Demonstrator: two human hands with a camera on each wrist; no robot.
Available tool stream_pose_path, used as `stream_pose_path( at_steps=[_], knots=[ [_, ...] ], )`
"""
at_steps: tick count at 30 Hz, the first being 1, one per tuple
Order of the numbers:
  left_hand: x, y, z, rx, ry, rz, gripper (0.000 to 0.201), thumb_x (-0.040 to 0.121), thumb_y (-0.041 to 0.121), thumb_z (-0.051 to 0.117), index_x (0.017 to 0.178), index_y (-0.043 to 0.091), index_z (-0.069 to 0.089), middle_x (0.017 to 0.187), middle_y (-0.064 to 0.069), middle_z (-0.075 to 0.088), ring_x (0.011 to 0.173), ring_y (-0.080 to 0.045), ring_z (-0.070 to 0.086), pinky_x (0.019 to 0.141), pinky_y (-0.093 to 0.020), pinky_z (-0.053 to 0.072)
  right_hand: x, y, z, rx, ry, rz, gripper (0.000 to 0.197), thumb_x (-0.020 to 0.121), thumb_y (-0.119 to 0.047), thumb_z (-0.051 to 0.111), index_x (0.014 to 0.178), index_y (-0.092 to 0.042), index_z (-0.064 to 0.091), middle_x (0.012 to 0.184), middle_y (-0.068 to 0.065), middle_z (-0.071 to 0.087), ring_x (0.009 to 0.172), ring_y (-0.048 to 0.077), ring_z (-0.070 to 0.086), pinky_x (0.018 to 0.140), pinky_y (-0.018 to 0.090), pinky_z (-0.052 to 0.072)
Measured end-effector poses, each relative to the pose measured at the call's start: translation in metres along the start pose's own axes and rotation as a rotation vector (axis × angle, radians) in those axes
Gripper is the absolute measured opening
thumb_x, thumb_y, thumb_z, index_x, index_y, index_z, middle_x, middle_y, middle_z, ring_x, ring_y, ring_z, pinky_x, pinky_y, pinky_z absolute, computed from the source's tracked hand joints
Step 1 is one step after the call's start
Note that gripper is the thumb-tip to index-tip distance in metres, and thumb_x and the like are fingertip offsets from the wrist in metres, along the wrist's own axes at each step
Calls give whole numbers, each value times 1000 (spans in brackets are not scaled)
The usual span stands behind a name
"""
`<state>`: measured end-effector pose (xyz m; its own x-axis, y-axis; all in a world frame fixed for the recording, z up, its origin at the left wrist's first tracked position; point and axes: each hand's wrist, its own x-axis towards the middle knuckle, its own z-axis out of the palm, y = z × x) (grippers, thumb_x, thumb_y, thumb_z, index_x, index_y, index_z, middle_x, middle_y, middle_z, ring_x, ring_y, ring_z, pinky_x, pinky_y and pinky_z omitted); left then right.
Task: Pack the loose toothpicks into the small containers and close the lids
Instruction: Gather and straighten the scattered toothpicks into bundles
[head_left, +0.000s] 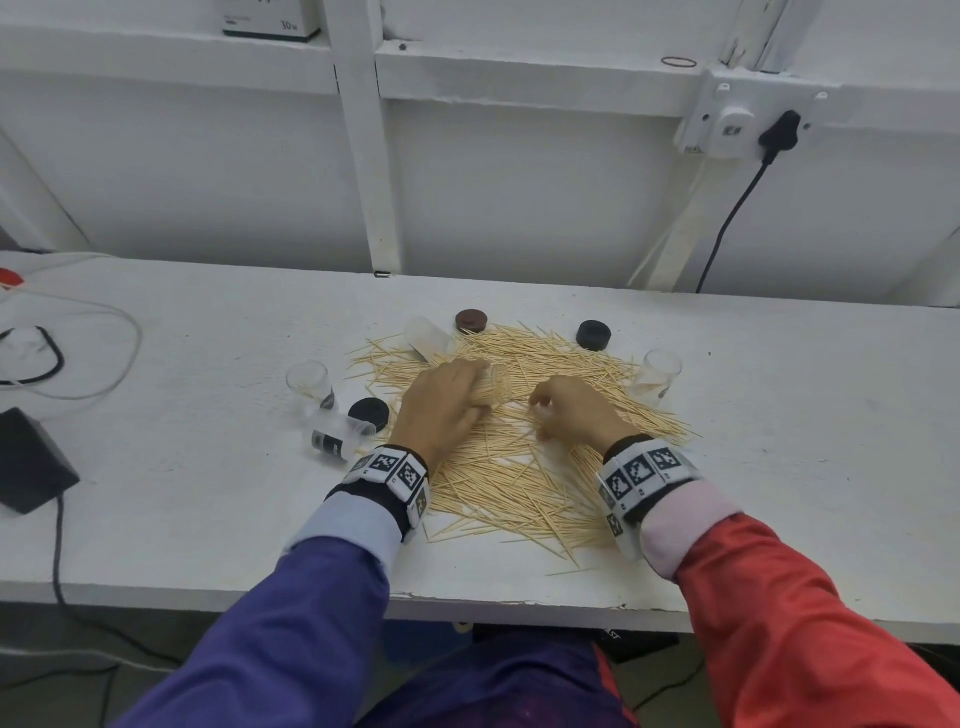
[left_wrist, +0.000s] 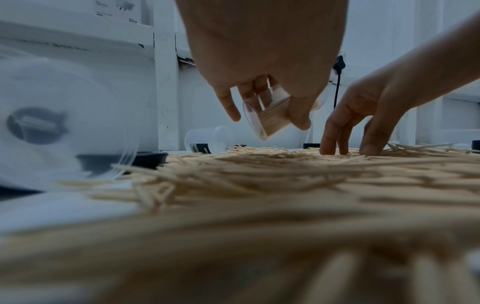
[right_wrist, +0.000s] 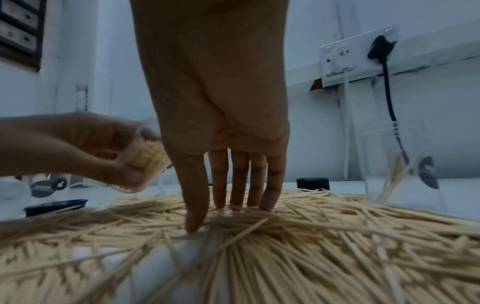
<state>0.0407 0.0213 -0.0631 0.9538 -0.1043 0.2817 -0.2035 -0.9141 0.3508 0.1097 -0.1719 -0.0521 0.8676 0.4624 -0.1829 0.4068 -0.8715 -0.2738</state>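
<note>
Over on the far left of the white counter (head_left: 218, 467), one clear plastic cup-shaped container (head_left: 309, 383) stands upright and open w/ barely anything in it, a second clear container with a black label (head_left: 337, 435) lies tipped beside a round black lid (head_left: 369, 413) — lids parked off so mouths stay free for filling, I'd say. Moving right: left hand (head_left: 441, 405) has its fingers (left_wrist: 228, 107) wrapped round a clear container packed with toothpicks (left_wrist: 270, 117), tilted, mouth toward the other hand, prob. to take the next bunch. Beneath, the loose pale wooden toothpicks (head_left: 519, 467) sprawl in a wide heap. Right hand (head_left: 576, 410) next — fingers (right_wrist: 239, 185) fairly straight, narrow spread, tips pressed into the heap w/ thumb closing in, raking a bunch together; nothing gripped yet. Behind: brown round lid (head_left: 471, 321), another black round lid (head_left: 593, 334). Far right, a clear upright container (head_left: 658, 375) holds only a few sticks.
</note>
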Motion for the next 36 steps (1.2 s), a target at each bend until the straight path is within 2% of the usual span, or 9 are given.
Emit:
stream_pose_path(
  at_steps=[3, 7, 10, 13, 17, 23, 27, 32, 36],
  knots=[
    [0, 0, 0, 1, -8, -4, 53, 89, 29, 66, 136, 12, 48, 129, -4, 58, 117, -25, 53, 97, -38, 40, 0, -2, 1, -54, 27, -21, 31, 81, -12, 72, 111, -17, 67, 109, 0, 66, 98, 18, 59, 78, 31, 50],
    [0, 0, -1, -5, -12, -12, 53, 89, 29, 66, 136, 11, 48, 129, -5, 58, 118, -25, 53, 97, -37, 39, -4, -2, -7, -165, 44, 10, 34, 78, -20, 77, 110, -17, 64, 107, 0, 62, 100, 20, 58, 73, 30, 43],
    [0, 1, -2, -2, -21, -25, 54, 89, 29, 65, 137, 12, 47, 130, -4, 57, 119, -25, 52, 97, -36, 38, -6, 3, -11, -180, 10, 44, 27, 77, -20, 79, 99, -11, 67, 99, 3, 64, 90, 22, 61, 72, 32, 48],
    [-1, 1, -2, -1, -32, -30, 54, 90, 30, 65, 137, 12, 47, 130, -4, 57, 119, -25, 52, 97, -37, 38, -6, 7, -11, -169, 13, 8, 11, 82, -10, 70, 93, -10, 71, 95, 6, 67, 82, 23, 63, 70, 34, 54],
    [0, 3, -3, 7, -50, -38, 54, 90, 30, 65, 138, 12, 46, 132, -5, 56, 120, -26, 51, 98, -37, 37, -5, 10, -11, -148, 42, -22, 17, 83, 1, 61, 91, -9, 71, 95, 8, 67, 83, 26, 63, 73, 37, 54],
    [-1, 5, -6, 15, -69, -50, 55, 92, 32, 63, 139, 12, 44, 134, -4, 55, 122, -25, 50, 99, -36, 36, -5, 11, -11, -168, 67, -33, 21, 86, -4, 52, 99, -14, 67, 99, 5, 67, 87, 26, 62, 75, 35, 52],
    [-1, 8, -8, 19, -85, -49, 55, 93, 32, 61, 140, 12, 43, 135, -5, 54, 123, -24, 49, 99, -35, 35, -1, 11, -13, -22, 99, -20, 18, 89, -7, 55, 100, -13, 67, 102, 2, 67, 92, 21, 61, 77, 36, 51],
    [-1, 10, -10, 27, -98, -54, 55, 93, 33, 60, 141, 13, 42, 136, -4, 53, 124, -23, 48, 99, -34, 34, 1, 6, -20, 313, 221, 2, 13, 86, -12, 71, 99, -9, 71, 93, 3, 69, 87, 17, 62, 79, 33, 51],
    [-1, 11, -11, 17, -95, -53, 55, 93, 33, 61, 140, 12, 43, 136, -5, 54, 123, -24, 49, 99, -34, 35, 2, -1, -27, 627, 296, 49, 12, 83, -7, 73, 95, -7, 70, 84, 4, 69, 76, 12, 63, 69, 20, 48]
  ],
)
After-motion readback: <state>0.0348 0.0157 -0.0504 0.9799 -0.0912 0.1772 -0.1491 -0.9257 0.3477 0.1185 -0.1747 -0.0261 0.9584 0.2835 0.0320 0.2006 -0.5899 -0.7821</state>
